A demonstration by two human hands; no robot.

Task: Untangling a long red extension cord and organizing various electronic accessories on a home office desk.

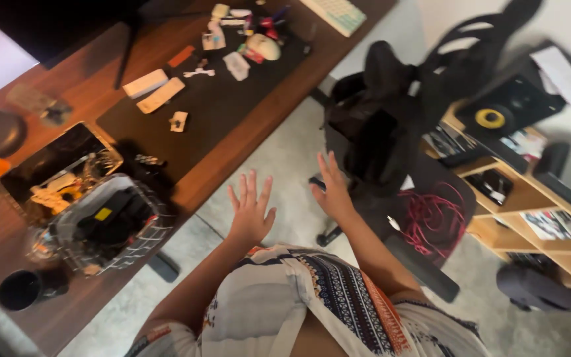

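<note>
Patterned garment (pixel 312 304) fills the lower frame. Left hand (pixel 251 210) hovers fingers spread, empty, over open grey floor (pixel 279 155) beside the desk edge (pixel 232 165). Right hand (pixel 333 188), likewise spread, reaches just beside the black office chair (pixel 384 125), probably draped with bags; chair base partly hidden.

Pretty dim indoor shot, soft light that seems to come from around 1 o'clock where the wall and floor look brightest. The desk (pixel 259 125) at 10 o'clock goes dark, with some glare off a shiny tray (pixel 54 162). Whole frame is smeared with motion blur, both hands included, and the edges look stretched.
</note>
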